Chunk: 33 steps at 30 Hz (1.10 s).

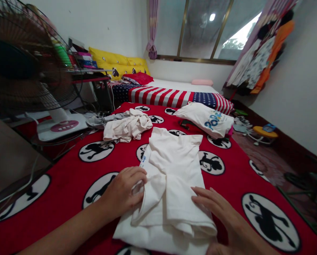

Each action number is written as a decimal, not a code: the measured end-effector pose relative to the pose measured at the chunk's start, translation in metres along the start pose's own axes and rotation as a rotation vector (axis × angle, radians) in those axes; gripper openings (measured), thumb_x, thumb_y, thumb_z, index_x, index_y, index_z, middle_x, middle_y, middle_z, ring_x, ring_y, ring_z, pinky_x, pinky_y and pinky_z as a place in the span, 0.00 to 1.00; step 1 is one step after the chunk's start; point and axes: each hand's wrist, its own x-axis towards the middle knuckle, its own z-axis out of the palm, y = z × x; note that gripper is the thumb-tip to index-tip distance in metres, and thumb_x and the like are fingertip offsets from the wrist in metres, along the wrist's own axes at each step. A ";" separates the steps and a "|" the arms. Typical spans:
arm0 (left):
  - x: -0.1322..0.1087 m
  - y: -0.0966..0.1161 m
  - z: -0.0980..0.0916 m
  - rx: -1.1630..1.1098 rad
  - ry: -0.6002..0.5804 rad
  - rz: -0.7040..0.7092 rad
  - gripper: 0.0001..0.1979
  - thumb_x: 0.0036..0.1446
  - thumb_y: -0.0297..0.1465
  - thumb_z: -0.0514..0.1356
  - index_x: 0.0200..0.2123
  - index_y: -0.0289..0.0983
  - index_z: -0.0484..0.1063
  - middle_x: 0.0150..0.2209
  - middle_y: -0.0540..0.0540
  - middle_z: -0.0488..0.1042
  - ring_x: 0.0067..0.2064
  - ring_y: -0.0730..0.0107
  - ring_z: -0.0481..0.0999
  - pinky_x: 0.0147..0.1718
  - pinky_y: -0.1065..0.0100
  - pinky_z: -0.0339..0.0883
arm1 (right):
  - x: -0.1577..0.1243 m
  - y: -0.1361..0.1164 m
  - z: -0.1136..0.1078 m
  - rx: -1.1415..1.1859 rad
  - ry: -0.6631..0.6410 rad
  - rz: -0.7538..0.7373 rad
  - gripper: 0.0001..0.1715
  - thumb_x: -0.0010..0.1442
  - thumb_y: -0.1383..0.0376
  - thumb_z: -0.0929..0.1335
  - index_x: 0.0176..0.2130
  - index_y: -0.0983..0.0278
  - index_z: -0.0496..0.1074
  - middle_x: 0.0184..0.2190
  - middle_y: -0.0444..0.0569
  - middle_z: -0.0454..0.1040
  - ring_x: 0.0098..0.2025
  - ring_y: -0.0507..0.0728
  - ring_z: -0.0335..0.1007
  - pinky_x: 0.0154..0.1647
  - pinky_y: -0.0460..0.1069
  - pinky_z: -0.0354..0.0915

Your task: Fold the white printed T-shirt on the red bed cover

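Observation:
A white T-shirt lies partly folded on a red blanket, its sides turned in over its middle. Blue print peeks out along its left edge. My left hand is at that left side, with fingers and thumb curled around a folded edge of the cloth. On the opposite side, my right hand rests with its fingers stretched out and slightly apart, fingertips touching the shirt's right edge. The right thumb is near the bottom hem, partly cut off by the frame.
Crumpled pale clothes lie beyond on the left of the red blanket. A white printed shirt sits on a pile at the far right. A standing fan is at left, a small yellow stool at right.

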 end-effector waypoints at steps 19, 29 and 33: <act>-0.007 0.010 0.013 -0.046 0.212 0.333 0.39 0.56 0.32 0.62 0.66 0.43 0.46 0.64 0.34 0.54 0.63 0.51 0.59 0.58 0.52 0.62 | 0.134 -0.068 0.006 0.145 0.053 -0.147 0.35 0.50 0.76 0.70 0.57 0.63 0.65 0.46 0.52 0.75 0.48 0.60 0.69 0.52 0.56 0.65; -0.009 0.004 -0.015 -0.255 -0.150 0.222 0.20 0.61 0.23 0.55 0.55 0.44 0.68 0.56 0.40 0.69 0.56 0.61 0.70 0.54 0.59 0.66 | 0.070 -0.050 -0.016 0.484 0.111 -0.173 0.07 0.58 0.70 0.64 0.34 0.60 0.71 0.46 0.52 0.72 0.52 0.59 0.69 0.51 0.52 0.67; -0.012 0.005 -0.034 -0.102 -0.298 0.360 0.26 0.55 0.18 0.55 0.54 0.45 0.69 0.60 0.42 0.66 0.62 0.58 0.63 0.59 0.55 0.62 | 0.018 -0.030 -0.018 0.214 0.011 -0.033 0.23 0.56 0.70 0.66 0.51 0.55 0.71 0.60 0.52 0.64 0.61 0.62 0.63 0.57 0.56 0.65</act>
